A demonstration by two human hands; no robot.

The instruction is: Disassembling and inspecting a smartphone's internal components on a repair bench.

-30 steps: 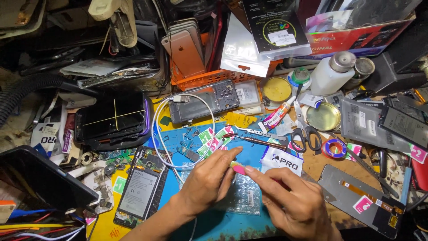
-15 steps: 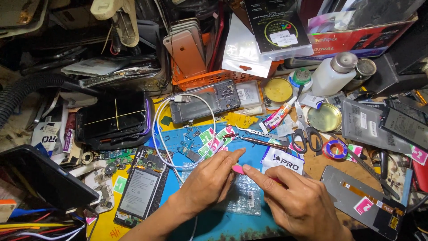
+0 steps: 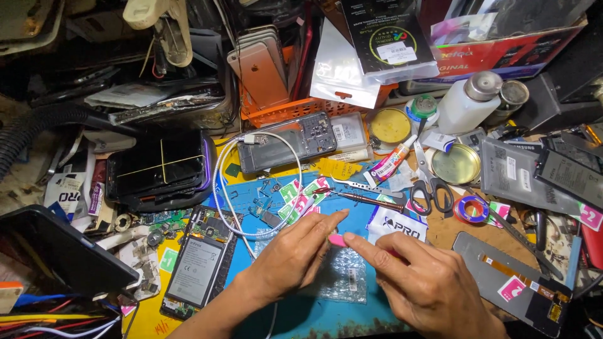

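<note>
My left hand (image 3: pixel 292 257) and my right hand (image 3: pixel 418 282) meet over a blue work mat (image 3: pixel 326 314), fingertips almost touching. Between them is a small pink piece (image 3: pixel 337 239), pinched by the fingers of both hands. Under my hands lies a sheet of clear bubble wrap (image 3: pixel 342 279). To the left of my left hand lies an opened phone with its battery showing (image 3: pixel 200 263). A thin screwdriver (image 3: pixel 361 196) and small green and pink stickers (image 3: pixel 295 194) lie just beyond my fingers.
The bench is crowded: a white cable (image 3: pixel 223 188), a dark phone back (image 3: pixel 289 141), a stack of black screens (image 3: pixel 160 169), a glue tube (image 3: pixel 391 164), scissors (image 3: pixel 430 188), a white bottle (image 3: pixel 468 100), an orange basket (image 3: pixel 301 110), a screen panel (image 3: pixel 515 282) at the right.
My hands have stayed in the same spot over the mat. The fingers have shifted slightly around the pink piece.
</note>
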